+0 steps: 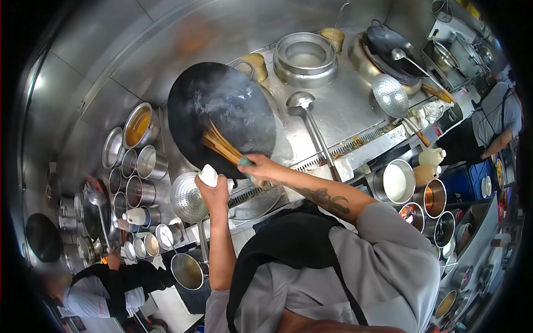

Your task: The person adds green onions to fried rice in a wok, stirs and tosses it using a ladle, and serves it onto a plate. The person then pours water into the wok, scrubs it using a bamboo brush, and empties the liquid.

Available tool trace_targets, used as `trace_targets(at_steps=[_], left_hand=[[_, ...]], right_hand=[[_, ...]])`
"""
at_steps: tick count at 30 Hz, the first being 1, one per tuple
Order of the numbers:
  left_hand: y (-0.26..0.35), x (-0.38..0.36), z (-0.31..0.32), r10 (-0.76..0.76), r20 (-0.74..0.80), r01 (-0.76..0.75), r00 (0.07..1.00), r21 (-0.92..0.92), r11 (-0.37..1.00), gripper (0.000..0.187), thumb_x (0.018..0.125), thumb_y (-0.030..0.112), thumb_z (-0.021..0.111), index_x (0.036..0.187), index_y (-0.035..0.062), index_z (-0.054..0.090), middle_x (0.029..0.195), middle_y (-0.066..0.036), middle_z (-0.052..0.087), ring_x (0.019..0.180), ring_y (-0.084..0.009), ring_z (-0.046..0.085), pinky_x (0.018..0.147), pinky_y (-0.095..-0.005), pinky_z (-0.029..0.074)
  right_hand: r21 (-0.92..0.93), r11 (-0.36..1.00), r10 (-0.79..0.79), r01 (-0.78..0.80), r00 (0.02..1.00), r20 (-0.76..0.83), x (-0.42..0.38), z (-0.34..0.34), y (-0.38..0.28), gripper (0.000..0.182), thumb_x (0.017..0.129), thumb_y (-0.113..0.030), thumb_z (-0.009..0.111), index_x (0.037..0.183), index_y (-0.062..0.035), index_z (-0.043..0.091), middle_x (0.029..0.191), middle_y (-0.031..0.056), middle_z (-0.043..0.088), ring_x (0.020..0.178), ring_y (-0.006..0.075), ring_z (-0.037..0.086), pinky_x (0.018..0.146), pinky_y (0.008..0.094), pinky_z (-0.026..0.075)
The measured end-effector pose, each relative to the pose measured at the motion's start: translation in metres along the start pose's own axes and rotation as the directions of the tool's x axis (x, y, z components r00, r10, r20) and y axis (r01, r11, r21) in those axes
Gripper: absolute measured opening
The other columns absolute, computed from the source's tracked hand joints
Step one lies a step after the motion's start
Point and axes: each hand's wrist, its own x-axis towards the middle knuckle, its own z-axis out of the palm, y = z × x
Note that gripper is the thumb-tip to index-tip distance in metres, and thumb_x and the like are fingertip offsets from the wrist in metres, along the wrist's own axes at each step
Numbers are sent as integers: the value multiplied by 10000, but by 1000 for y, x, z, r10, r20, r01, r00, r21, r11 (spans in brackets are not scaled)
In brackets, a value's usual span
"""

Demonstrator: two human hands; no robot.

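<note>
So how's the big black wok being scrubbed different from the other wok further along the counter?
The near wok is tilted up on edge, gripped by the left hand while the right hand works a bamboo brush inside it. The far wok sits level on its burner, looks smaller, with a ladle resting inside. Both are dark and round.

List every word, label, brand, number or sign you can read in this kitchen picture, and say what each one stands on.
None can be read.
The blue crate bears pale marks too blurred to read.
The wok, the brush in the right hand, the cloth in the left hand and the sauce pots show no lettering.
</note>
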Motion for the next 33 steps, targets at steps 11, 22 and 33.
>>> trace_targets(at_steps=[11, 22, 33], left_hand=[[52, -18, 13, 357, 206, -397, 911, 208, 894, 654, 719, 47, 637, 1277, -76, 320, 1062, -268, 540, 983, -360, 574, 879, -381, 439], [13, 10, -3, 321, 53, -325, 946, 185, 927, 596, 718, 48, 617, 1247, -65, 366, 999, -183, 564, 878, -234, 586, 811, -334, 470], [-56, 16, -27, -273, 37, 275, 961, -204, 940, 354, 727, -14, 534, 1081, -19, 521, 953, -74, 600, 836, -173, 601, 722, -304, 482]], right_hand=[[331, 944, 85, -14, 976, -200, 37, -92, -135, 423, 862, -351, 639, 1182, -101, 519, 699, 63, 571, 471, 180, 579, 351, 325, 447], [-634, 766, -28, 112, 990, 141, -79, -61, 30, 617, 831, -288, 656, 1351, -63, 411, 1017, 222, 627, 955, 345, 627, 813, 380, 502], [-757, 606, -327, -244, 791, -517, -40, -205, -6, 601, 795, -295, 626, 1316, -60, 438, 911, 236, 647, 860, 393, 627, 776, 449, 498]])
